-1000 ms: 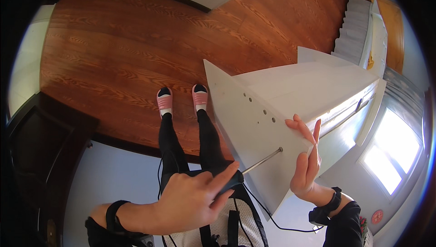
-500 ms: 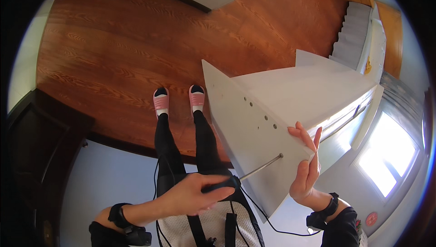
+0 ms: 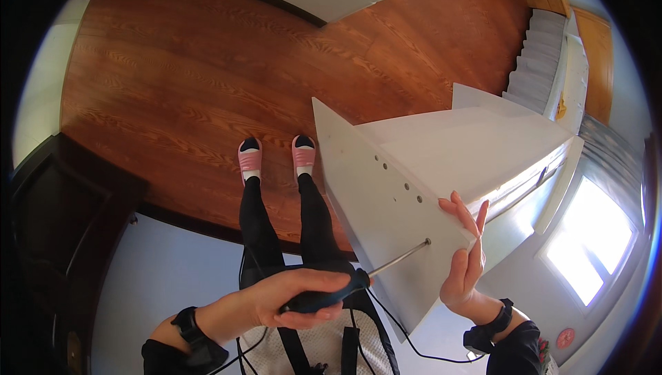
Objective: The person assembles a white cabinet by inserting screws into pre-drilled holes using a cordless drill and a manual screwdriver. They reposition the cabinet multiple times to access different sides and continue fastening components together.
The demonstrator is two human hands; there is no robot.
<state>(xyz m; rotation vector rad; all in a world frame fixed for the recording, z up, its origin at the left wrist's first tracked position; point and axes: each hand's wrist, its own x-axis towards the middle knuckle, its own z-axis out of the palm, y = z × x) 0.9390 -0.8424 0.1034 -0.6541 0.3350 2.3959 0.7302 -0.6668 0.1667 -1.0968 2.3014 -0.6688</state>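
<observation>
My left hand point(image 3: 293, 297) is wrapped round the dark blue handle of a screwdriver point(image 3: 318, 298). Its metal shaft slants up to the right, and the tip meets a screw hole point(image 3: 427, 242) near the right edge of a white panel point(image 3: 383, 220). At that edge my right hand point(image 3: 467, 264) rests against the panel's corner, thumb on the near side and fingers stretched up and apart. Several small round holes or fittings run along the panel's upper edge. Behind it, a broad white board point(image 3: 455, 140) joins the panel; the tip's seating in the hole is too small to make out.
Wood flooring point(image 3: 200, 71) spreads beyond my pink slippers point(image 3: 303, 154). A dark door point(image 3: 69, 237) stands at left, and a bright window point(image 3: 593, 237) at right. Grey pleated fabric point(image 3: 541, 51) hangs at the far right. A black cable point(image 3: 414, 344) loops below the panel.
My left hand has shifted its hold on the screwdriver, and more of the handle now shows. The shaft's tip stays at the same hole. My right hand keeps its place at the panel's edge.
</observation>
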